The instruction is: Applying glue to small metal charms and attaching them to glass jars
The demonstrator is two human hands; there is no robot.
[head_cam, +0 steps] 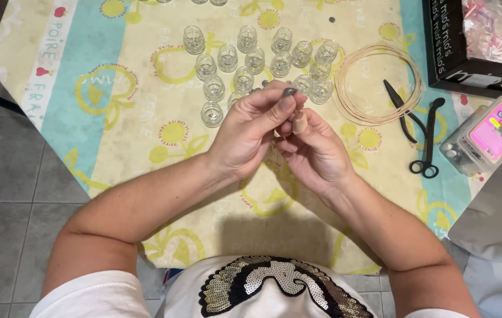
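The left hand (pixel 250 132) pinches the top of a small cork (pixel 300 123), thumb and forefinger pressed together over it. The right hand (pixel 314 154) grips the cork's lower end from 4 o'clock, fingers curled. The cork stands nearly upright, long axis 12 to 6, between both hands and equally near each. Glass jars (pixel 245 59) cluster at 12 o'clock; a cord coil (pixel 345 97) and black scissors (pixel 422 132) lie at 2 to 3 o'clock on the tablecloth (pixel 115 118).
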